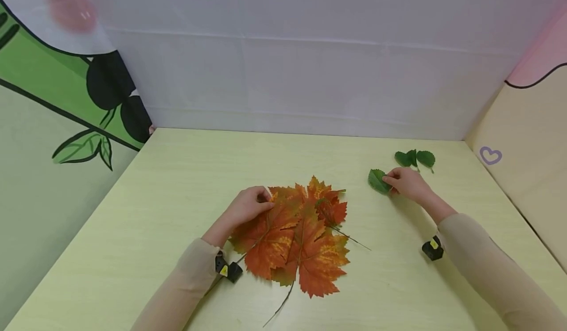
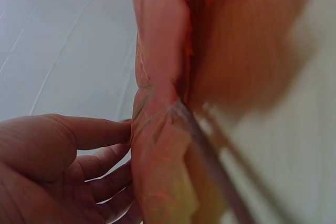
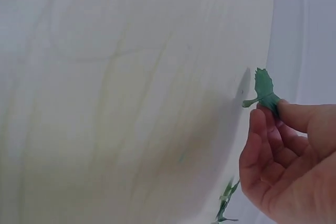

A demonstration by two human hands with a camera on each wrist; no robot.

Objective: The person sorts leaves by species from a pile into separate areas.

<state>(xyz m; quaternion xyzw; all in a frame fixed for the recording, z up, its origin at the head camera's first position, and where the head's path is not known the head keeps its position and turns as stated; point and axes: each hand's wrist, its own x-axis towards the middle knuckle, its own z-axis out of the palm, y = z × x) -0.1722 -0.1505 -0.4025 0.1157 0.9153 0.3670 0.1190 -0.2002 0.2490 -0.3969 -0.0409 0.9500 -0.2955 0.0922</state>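
Note:
In the head view, orange-red maple leaves (image 1: 319,252) with thin stems overlap on the table. My left hand (image 1: 245,207) is at the upper left of this pile. Its fingertips touch the top of a maple leaf (image 2: 157,129) in the left wrist view, the fingers loosely bent and not wrapped round it. Farther right, my right hand (image 1: 408,183) pinches a small green leaf (image 1: 378,181) between thumb and fingers. The right wrist view shows that green leaf (image 3: 264,85) held just off the table, its short stalk sticking out.
Several more small green leaves (image 1: 416,158) lie behind my right hand. The pale wooden table (image 1: 186,173) meets a white back panel (image 1: 283,75). Printed side panels stand at left and right. A small black device (image 1: 432,248) is on my right wrist.

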